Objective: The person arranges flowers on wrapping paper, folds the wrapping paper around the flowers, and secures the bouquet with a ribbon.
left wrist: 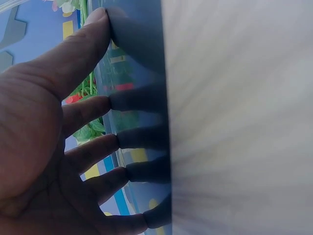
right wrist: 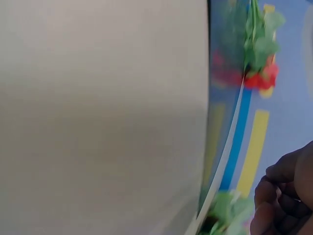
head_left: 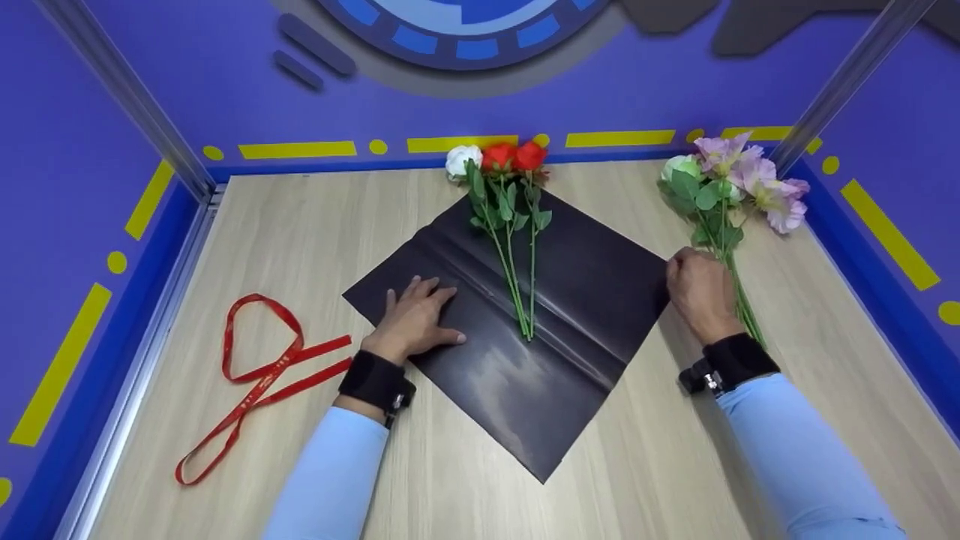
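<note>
A square black sheet [head_left: 592,255] lies turned cornerwise on the table. Across it rest the stems of two red roses [head_left: 530,155] and a white rose [head_left: 463,162], their heads beyond its far corner. My left hand [head_left: 412,319] is spread at the sheet's left side; in the left wrist view its fingertips [left wrist: 117,142] touch the glossy surface. Over the sheet's right corner is my right hand [head_left: 703,289], fingers curled. In the right wrist view, the curled fingers [right wrist: 266,215] show nothing between them and appear apart from the sheet.
A looped red ribbon [head_left: 259,386] lies on the table at left. Beside my right hand is a bunch of pink and pale green flowers [head_left: 750,180], its stems passing behind the wrist. Blue-purple panels [head_left: 247,97] wall in the table [head_left: 300,217] at the back and sides.
</note>
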The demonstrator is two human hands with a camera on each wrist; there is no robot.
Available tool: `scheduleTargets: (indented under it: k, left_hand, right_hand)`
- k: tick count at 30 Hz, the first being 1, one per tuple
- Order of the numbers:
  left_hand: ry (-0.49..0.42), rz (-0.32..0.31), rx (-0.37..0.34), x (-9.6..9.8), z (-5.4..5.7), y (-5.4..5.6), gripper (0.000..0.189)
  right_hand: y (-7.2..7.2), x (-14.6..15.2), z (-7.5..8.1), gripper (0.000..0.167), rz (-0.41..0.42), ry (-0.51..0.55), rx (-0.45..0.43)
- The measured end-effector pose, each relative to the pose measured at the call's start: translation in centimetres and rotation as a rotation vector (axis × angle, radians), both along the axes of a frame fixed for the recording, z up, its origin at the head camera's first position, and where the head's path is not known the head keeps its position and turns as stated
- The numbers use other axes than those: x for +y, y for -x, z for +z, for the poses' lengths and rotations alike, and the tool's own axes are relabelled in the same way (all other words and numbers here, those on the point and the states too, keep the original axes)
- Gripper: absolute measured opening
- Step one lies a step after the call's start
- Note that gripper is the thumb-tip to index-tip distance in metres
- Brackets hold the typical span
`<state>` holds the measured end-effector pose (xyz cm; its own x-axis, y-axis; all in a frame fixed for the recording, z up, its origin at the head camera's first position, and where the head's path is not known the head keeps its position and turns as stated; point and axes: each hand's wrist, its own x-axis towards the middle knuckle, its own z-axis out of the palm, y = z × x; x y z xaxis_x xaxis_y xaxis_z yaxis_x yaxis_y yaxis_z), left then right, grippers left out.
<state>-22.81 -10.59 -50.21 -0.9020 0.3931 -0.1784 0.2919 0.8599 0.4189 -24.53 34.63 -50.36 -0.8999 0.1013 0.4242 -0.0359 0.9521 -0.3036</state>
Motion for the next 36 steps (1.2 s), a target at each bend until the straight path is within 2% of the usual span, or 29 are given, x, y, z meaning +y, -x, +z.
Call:
scheduleTargets:
  k: [3,7,14,17,30,36]
  left_hand:
    - [-0.001,0.002,-0.003,0.0,0.0,0.0,0.086]
    - [0.000,0.009,-0.006,0.0,0.0,0.0,0.086]
    - [0.005,0.010,-0.005,0.0,0.0,0.0,0.086]
    - [0.006,0.006,-0.003,0.0,0.0,0.0,0.086]
    - [-0.003,-0.004,0.000,0.0,0.0,0.0,0.085]
    - [-0.020,0.007,0.007,0.0,-0.2,-0.1,0.084]
  right_hand:
    - [0.1,1.7,0.1,0.030,-0.058,-0.039,-0.044]
    - [0.1,3.5,0.4,0.033,-0.122,-0.066,-0.145]
    - [0.3,5.1,0.5,0.033,-0.171,-0.074,-0.340]
    - [0.5,5.4,0.5,0.034,-0.176,-0.089,-0.391]
    - [0.9,5.3,0.4,0.036,-0.168,-0.102,-0.440]
    - [0.9,4.9,0.6,0.033,-0.148,-0.079,-0.384]
